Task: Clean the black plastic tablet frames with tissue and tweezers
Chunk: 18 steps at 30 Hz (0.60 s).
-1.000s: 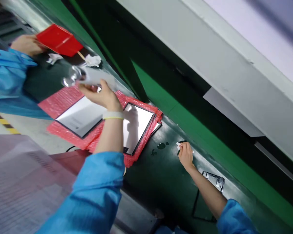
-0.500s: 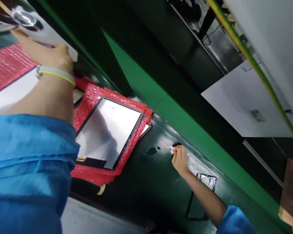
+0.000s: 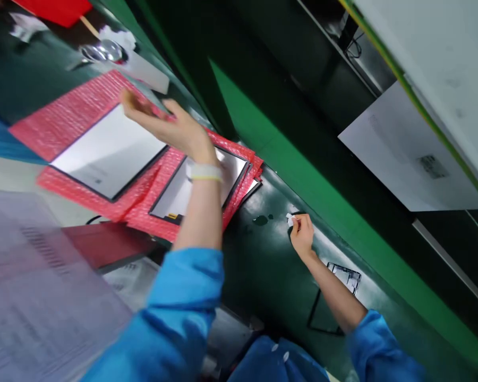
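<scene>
My left hand, with a pale band at its wrist, hovers palm up over the display panels, thumb and fingers apart, nothing visible in it. Under its fingers lies one flat screen panel on red bubble wrap. A second screen panel is partly covered by my left wrist. On the green bench, my right hand pinches a small white wad, perhaps tissue or cloth. Beside it is a small puddle of liquid. My right forearm crosses above a black rectangular frame.
Shiny metal dishes and a white box stand beyond the panels. A green wall strip borders the bench. Printed sheets fill the lower left. A white panel juts in at right.
My left hand has drawn back from beside the metal dishes to above the panels. My right hand keeps its pinch on the white wad. The view has shifted, showing more of the left side.
</scene>
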Each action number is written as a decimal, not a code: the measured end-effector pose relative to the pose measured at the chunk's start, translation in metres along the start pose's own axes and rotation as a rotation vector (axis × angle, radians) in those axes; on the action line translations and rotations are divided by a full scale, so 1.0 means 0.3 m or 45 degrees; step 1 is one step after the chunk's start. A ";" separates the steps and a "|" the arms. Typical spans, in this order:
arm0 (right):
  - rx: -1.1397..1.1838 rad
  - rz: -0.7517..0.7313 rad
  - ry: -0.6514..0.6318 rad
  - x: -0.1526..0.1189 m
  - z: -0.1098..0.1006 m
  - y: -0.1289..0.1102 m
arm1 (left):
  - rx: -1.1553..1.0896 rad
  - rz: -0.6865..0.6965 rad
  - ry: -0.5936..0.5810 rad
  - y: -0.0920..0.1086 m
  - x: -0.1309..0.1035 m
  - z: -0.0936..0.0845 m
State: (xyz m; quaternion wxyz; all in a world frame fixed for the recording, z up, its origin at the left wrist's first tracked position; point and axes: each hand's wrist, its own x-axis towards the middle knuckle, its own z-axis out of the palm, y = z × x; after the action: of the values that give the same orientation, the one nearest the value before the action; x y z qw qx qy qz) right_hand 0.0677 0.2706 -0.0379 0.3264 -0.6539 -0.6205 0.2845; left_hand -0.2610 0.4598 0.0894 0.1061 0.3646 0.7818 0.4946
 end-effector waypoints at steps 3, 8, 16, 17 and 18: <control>0.220 0.083 0.083 0.060 -0.028 -0.089 | -0.119 -0.145 -0.084 0.094 -0.356 0.035; 0.529 0.149 0.062 0.110 -0.103 -0.221 | -0.298 -0.187 -0.866 0.126 -0.849 -0.015; 0.703 0.216 -0.138 0.079 -0.105 -0.241 | -0.262 -0.248 -1.086 0.064 -0.854 -0.058; 0.701 0.202 -0.169 0.088 -0.096 -0.244 | -0.260 -0.230 -1.086 0.066 -0.830 -0.054; 0.692 0.183 -0.198 0.101 -0.085 -0.250 | -0.260 -0.208 -1.088 0.070 -0.804 -0.048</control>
State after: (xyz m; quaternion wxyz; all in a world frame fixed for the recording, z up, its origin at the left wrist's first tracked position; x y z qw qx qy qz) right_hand 0.0427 0.3002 0.0377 0.4201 -0.5610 -0.4966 0.5120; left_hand -0.0872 0.2921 0.0672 0.4939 0.4609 0.6412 0.3641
